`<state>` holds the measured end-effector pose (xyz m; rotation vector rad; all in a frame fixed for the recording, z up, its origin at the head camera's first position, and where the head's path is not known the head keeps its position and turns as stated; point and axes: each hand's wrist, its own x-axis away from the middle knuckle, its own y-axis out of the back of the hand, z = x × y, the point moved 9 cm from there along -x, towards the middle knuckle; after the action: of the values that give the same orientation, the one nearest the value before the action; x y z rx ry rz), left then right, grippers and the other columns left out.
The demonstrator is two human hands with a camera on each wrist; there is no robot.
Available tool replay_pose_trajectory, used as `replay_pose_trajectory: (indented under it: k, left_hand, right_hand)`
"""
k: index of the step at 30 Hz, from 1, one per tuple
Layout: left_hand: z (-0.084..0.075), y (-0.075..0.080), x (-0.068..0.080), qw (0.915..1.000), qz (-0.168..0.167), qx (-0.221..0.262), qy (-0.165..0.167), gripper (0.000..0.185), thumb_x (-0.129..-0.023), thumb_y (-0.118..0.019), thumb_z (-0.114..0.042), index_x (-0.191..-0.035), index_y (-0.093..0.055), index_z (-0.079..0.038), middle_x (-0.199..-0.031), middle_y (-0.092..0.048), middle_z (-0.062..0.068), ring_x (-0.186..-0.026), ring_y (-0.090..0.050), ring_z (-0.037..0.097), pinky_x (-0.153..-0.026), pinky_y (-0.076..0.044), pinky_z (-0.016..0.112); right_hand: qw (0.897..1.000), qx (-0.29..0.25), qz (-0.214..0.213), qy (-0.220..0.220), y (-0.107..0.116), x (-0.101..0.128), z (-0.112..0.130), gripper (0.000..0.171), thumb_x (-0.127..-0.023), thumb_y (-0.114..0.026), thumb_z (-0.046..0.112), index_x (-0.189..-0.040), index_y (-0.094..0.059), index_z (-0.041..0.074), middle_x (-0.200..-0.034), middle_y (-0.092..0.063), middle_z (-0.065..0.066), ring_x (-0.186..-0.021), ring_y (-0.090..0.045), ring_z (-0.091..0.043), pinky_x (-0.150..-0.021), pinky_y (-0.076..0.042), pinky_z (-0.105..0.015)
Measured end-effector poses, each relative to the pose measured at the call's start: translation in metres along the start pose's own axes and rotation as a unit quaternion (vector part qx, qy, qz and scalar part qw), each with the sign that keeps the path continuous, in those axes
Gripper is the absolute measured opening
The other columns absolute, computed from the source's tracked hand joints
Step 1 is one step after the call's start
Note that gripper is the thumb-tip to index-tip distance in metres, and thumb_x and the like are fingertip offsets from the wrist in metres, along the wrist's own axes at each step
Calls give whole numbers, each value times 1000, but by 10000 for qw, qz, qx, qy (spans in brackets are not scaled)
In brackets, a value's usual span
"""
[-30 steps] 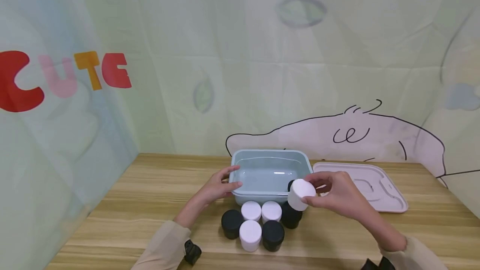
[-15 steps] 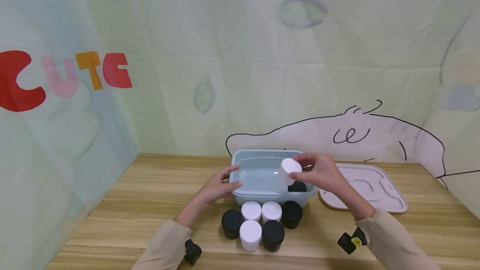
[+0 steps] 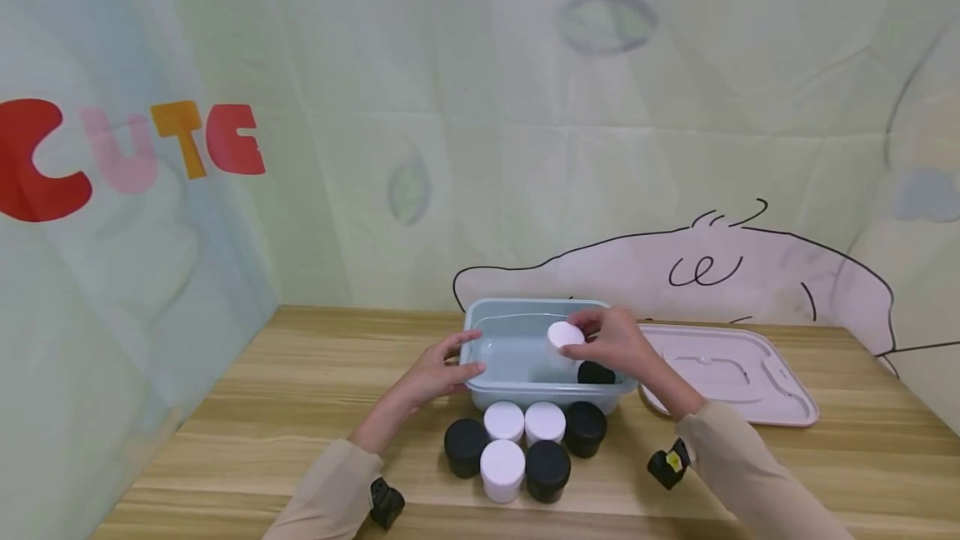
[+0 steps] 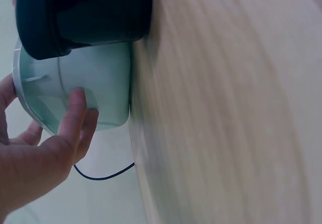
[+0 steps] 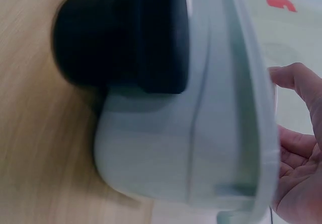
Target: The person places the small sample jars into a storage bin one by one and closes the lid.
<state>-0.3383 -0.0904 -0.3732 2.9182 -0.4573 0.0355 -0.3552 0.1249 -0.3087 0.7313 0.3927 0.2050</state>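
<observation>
My right hand (image 3: 615, 343) pinches a white lidded jar (image 3: 564, 335) between thumb and fingers, inside the light blue plastic box (image 3: 551, 394). A black-lidded jar (image 3: 596, 372) sits in the box's near right corner, just below that hand. At the box's left end, my left hand (image 3: 437, 371) grips the rim, with fingers (image 4: 75, 108) against the outer wall in the left wrist view. In front of the box stand white jars (image 3: 502, 469) and black jars (image 3: 547, 471), grouped close together. The box wall hides the held jar in the right wrist view.
A pale pink lid (image 3: 738, 382) lies flat to the right of the box. Wood-grain table (image 3: 300, 390) surrounds everything, and a printed curtain (image 3: 360, 148) hangs behind and at the left.
My right hand has carried the white jar from above the box's near right corner leftward and down into the box. The left hand stays at the rim.
</observation>
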Motion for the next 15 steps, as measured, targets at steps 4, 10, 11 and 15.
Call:
replay_pose_trajectory:
  k: [4,10,11,15]
  left_hand:
    - [-1,0,1,10000,-26,-40,-6,56,-85,-63,-13,-135,-41,-6,-130,-39,30,-105,-53,33,-83,-50,44]
    - [-1,1,0,10000,-51,-68,8,56,-85,-63,-13,-136,-40,-5,-130,-40,30,-104,-54,32,-82,-50,43]
    - [-1,0,1,10000,-54,-64,3,56,-85,-63,-12,-136,-40,-4,-129,-40,30,-104,-54,32,-82,-50,43]
    - [-1,0,1,9999,-91,-89,15,56,-85,-63,-12,-136,-40,-4,-129,-41,30,-104,-54,31,-81,-51,42]
  right_hand:
    - [9998,100,183,-14,-10,-4,-6,35,-69,-78,18,-95,-67,-3,-85,-66,-9,-75,-60,-17,-62,-50,-26]
    - [9976,348,561,205,-23,-9,-10,30,-68,-78,18,-90,-68,-1,-78,-66,-4,-68,-58,-11,-59,-48,-24]
    - [9970,366,649,230,-25,-9,-11,28,-68,-78,17,-89,-68,0,-77,-66,-3,-67,-57,-11,-59,-47,-24]
    - [9942,477,916,311,-31,-10,-11,26,-68,-77,16,-87,-69,1,-74,-65,-2,-63,-54,-10,-58,-46,-24]
